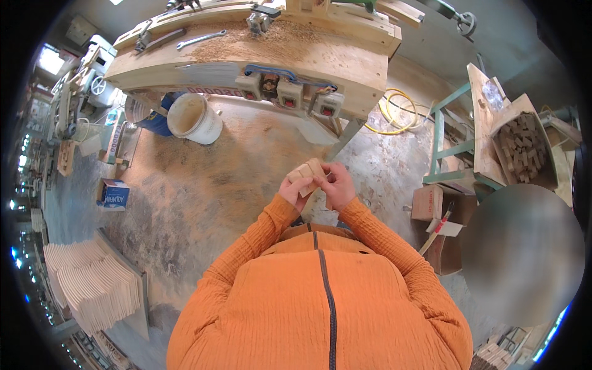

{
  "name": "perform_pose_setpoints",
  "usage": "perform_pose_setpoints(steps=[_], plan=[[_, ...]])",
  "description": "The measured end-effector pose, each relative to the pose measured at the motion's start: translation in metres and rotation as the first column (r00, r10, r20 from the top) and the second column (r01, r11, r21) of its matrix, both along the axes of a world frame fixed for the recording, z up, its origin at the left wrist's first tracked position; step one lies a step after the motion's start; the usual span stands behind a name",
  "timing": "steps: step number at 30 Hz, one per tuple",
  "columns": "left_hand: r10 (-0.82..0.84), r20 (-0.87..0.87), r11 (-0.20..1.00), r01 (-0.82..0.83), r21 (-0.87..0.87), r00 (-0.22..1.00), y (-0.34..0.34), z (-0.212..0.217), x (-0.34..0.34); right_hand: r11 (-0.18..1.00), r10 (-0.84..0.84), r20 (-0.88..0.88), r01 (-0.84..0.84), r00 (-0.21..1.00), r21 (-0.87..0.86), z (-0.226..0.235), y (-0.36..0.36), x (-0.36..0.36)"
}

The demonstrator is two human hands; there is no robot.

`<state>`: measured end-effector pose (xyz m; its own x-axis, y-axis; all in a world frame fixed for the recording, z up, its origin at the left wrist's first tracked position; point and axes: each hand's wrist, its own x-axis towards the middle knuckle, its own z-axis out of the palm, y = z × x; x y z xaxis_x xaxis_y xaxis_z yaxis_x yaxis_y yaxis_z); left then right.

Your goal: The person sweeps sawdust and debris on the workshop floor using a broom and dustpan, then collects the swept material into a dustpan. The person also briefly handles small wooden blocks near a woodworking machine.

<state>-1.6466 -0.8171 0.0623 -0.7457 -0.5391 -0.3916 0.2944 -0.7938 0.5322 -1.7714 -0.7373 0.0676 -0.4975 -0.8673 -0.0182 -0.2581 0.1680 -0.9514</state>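
Small pale wooden blocks (308, 169), pressed side by side, are held in front of my chest. My left hand (294, 189) wraps round them from the left, its thumb lying across their near side. At their right end my right hand (337, 187) has its fingers bent in a pinch against the wood. A thin pale strand or edge shows by the right fingertips, too small to make out. How many blocks there are I cannot tell, as the fingers cover part of them.
Ahead stands a wooden workbench (351, 58) with sawdust, a wrench (201, 39) and switch boxes (290, 95). Below it is a white bucket (195, 118). At right are a box of wood pieces (542, 179), cartons and a yellow hose (394, 131). Stacked slats (98, 283) lie left.
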Motion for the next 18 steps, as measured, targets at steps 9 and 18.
perform_pose_setpoints(steps=[9,18], plan=[[-0.099,-0.052,0.995,0.099,0.011,0.994,-0.005,-0.019,-0.001,0.995,0.016,0.102,-0.025,0.995,0.092,0.000,0.007,-0.007],[-0.218,-0.147,0.970,0.230,0.074,0.965,0.001,0.020,-0.028,0.991,-0.104,0.591,0.030,0.800,0.134,0.019,0.057,-0.028]])
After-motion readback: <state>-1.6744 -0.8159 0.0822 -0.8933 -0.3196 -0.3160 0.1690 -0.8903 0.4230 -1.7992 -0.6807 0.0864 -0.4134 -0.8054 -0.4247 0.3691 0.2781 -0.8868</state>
